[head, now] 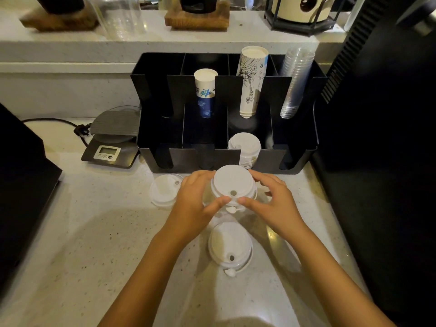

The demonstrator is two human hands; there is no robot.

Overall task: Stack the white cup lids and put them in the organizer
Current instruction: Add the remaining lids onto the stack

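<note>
Both hands hold a small stack of white cup lids (232, 182) just above the counter, in front of the black organizer (205, 159). My left hand (195, 199) grips its left side, my right hand (273, 201) its right side, thumbs meeting near the sip hole. Another white lid (230, 246) lies on the counter below the hands. A third lid (164, 191) rests to the left. A stack of white lids (244, 143) sits in the organizer's front row, third compartment from the left.
The organizer's back row holds two stacks of paper cups (204, 90) (252, 81) and clear plastic cups (295, 83). A digital scale (111, 147) with a cable stands to the left. Dark machines flank both sides (377, 138). A raised ledge runs behind.
</note>
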